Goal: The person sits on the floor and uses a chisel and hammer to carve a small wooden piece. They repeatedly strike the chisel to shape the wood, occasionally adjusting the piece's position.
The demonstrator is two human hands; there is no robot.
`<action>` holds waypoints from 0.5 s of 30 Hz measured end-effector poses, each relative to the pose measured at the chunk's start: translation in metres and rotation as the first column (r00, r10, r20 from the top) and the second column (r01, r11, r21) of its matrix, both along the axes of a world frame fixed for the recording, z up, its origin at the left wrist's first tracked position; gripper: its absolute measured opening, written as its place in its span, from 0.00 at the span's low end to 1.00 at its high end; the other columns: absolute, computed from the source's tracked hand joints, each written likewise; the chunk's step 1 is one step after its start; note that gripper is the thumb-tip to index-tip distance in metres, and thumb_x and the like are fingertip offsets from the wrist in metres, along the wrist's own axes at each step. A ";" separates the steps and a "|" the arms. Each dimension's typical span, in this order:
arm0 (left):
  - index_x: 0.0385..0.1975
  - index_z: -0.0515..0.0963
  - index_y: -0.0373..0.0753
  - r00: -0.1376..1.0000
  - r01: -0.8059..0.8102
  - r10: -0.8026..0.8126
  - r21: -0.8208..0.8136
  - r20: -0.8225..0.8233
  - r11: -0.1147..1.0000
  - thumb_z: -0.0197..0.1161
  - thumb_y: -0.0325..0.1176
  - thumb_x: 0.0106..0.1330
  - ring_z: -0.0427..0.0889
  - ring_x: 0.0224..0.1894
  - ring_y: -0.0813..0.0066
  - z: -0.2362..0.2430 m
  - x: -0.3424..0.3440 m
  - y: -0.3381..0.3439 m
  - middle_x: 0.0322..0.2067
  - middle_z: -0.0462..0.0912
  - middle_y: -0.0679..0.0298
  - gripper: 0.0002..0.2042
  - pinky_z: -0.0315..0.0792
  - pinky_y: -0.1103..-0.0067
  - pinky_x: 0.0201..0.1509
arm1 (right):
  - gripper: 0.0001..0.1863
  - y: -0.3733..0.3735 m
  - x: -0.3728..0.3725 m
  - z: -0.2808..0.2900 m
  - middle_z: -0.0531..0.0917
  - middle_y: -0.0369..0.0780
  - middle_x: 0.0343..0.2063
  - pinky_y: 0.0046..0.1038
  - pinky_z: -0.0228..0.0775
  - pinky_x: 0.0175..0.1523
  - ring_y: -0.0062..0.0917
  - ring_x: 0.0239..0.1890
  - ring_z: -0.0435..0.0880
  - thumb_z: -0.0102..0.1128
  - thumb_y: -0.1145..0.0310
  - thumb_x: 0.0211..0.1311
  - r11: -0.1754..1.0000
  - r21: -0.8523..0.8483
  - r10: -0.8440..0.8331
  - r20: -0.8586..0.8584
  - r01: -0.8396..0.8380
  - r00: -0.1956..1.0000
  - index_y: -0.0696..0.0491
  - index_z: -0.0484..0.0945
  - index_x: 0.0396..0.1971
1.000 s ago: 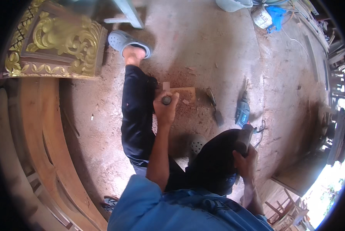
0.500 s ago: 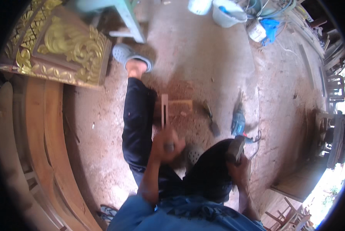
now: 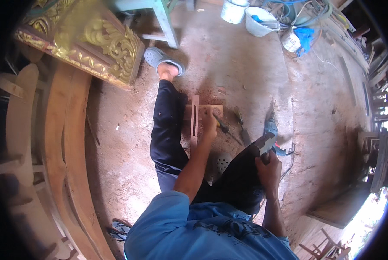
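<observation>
A narrow wooden strip [image 3: 195, 113] with a long slot lies across a short wooden block [image 3: 218, 108] on the floor between my legs. My left hand [image 3: 209, 125] is closed beside the strip, over the block. From it a chisel [image 3: 223, 126] with a yellow and dark handle slants down to the right. My right hand [image 3: 269, 171] grips a hammer [image 3: 265, 143] above my right knee, its blocky grey head pointing up. A second chisel [image 3: 245, 135], wide-bladed, lies on the floor to the right of the block.
A blue power drill [image 3: 270, 125] with a cord lies beyond the hammer. A carved, gilded panel [image 3: 111, 47] and long wooden planks [image 3: 77, 160] line the left. White buckets [image 3: 263, 27] stand at the far right, and wood chips litter the floor.
My left hand has moved forward and right, from over the strip's near end to beside its slot, bringing the chisel along. The hammer has shifted slightly forward, and the view has turned a little.
</observation>
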State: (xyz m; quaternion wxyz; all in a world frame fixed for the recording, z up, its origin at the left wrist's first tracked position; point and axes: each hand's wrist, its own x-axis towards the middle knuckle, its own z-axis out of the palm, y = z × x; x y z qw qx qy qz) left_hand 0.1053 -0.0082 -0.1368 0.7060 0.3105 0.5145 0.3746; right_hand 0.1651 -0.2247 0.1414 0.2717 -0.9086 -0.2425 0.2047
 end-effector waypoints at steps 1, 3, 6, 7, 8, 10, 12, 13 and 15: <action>0.47 0.73 0.33 0.985 -0.055 0.052 -0.014 -0.167 0.998 0.58 0.52 0.72 0.80 0.44 0.61 -0.020 0.002 -0.019 0.42 0.79 0.54 0.23 0.73 0.69 0.49 | 0.15 -0.003 0.001 0.000 0.80 0.53 0.20 0.41 0.70 0.31 0.48 0.24 0.82 0.68 0.64 0.55 1.000 0.020 0.013 0.042 -0.014 0.999 0.62 0.78 0.32; 0.51 0.73 0.30 0.908 -0.044 0.022 -0.043 -0.418 0.998 0.59 0.52 0.72 0.81 0.50 0.54 -0.045 0.001 -0.042 0.47 0.80 0.49 0.27 0.73 0.66 0.56 | 0.15 -0.006 0.004 0.000 0.81 0.53 0.21 0.41 0.70 0.32 0.47 0.25 0.83 0.67 0.65 0.55 1.000 0.015 0.006 0.024 -0.007 1.000 0.62 0.78 0.33; 0.63 0.68 0.29 0.875 -0.061 -0.018 -0.147 -0.484 0.987 0.58 0.54 0.72 0.76 0.61 0.49 -0.062 -0.005 -0.052 0.58 0.77 0.45 0.33 0.69 0.64 0.63 | 0.16 -0.008 0.011 -0.002 0.83 0.53 0.23 0.41 0.72 0.33 0.47 0.27 0.85 0.67 0.66 0.55 0.999 -0.029 -0.042 -0.090 0.039 0.995 0.63 0.79 0.36; 0.64 0.68 0.29 0.867 -0.016 -0.067 -0.162 -0.493 0.987 0.58 0.54 0.72 0.76 0.62 0.50 -0.066 -0.008 -0.053 0.59 0.77 0.45 0.33 0.69 0.65 0.64 | 0.16 -0.008 0.013 -0.003 0.83 0.53 0.23 0.41 0.72 0.33 0.47 0.27 0.85 0.67 0.66 0.55 0.999 -0.017 -0.041 -0.092 0.039 0.995 0.63 0.79 0.37; 0.64 0.68 0.29 0.861 0.053 -0.138 -0.185 -0.489 0.981 0.59 0.53 0.71 0.75 0.64 0.51 -0.070 -0.012 -0.055 0.59 0.77 0.46 0.33 0.68 0.65 0.64 | 0.16 -0.008 0.016 -0.004 0.83 0.53 0.23 0.40 0.73 0.33 0.46 0.27 0.85 0.67 0.66 0.56 0.999 -0.002 -0.048 -0.102 0.048 0.994 0.64 0.79 0.39; 0.63 0.69 0.29 0.792 0.197 -0.256 -0.166 -0.554 0.966 0.60 0.53 0.71 0.77 0.61 0.53 -0.077 -0.022 -0.062 0.58 0.78 0.47 0.33 0.70 0.66 0.62 | 0.18 -0.007 0.019 -0.006 0.83 0.53 0.23 0.40 0.72 0.33 0.45 0.26 0.85 0.67 0.66 0.56 1.000 0.025 -0.009 -0.055 0.011 0.998 0.64 0.80 0.40; 0.61 0.71 0.29 0.652 0.390 -0.382 -0.143 -0.655 0.910 0.61 0.51 0.70 0.82 0.54 0.55 -0.080 -0.040 -0.072 0.54 0.82 0.49 0.31 0.75 0.66 0.56 | 0.18 -0.007 0.020 -0.009 0.83 0.53 0.23 0.40 0.72 0.33 0.44 0.25 0.84 0.66 0.65 0.56 0.999 0.051 -0.003 -0.037 0.005 0.999 0.64 0.79 0.40; 0.56 0.75 0.31 0.643 0.437 -0.457 -0.197 -0.614 0.878 0.61 0.51 0.70 0.84 0.47 0.55 -0.079 -0.052 -0.079 0.46 0.83 0.49 0.27 0.76 0.65 0.52 | 0.18 -0.008 0.021 -0.010 0.82 0.53 0.23 0.39 0.72 0.33 0.44 0.25 0.84 0.66 0.65 0.57 0.998 0.060 -0.011 -0.041 0.013 0.999 0.64 0.79 0.40; 0.45 0.83 0.34 0.589 0.595 -0.692 -0.355 -0.417 0.721 0.62 0.51 0.69 0.87 0.34 0.54 -0.071 -0.085 -0.094 0.32 0.87 0.49 0.22 0.78 0.64 0.44 | 0.17 -0.008 0.022 -0.012 0.82 0.54 0.24 0.40 0.72 0.33 0.45 0.27 0.84 0.66 0.64 0.56 0.998 0.016 -0.053 -0.096 0.055 0.994 0.64 0.78 0.36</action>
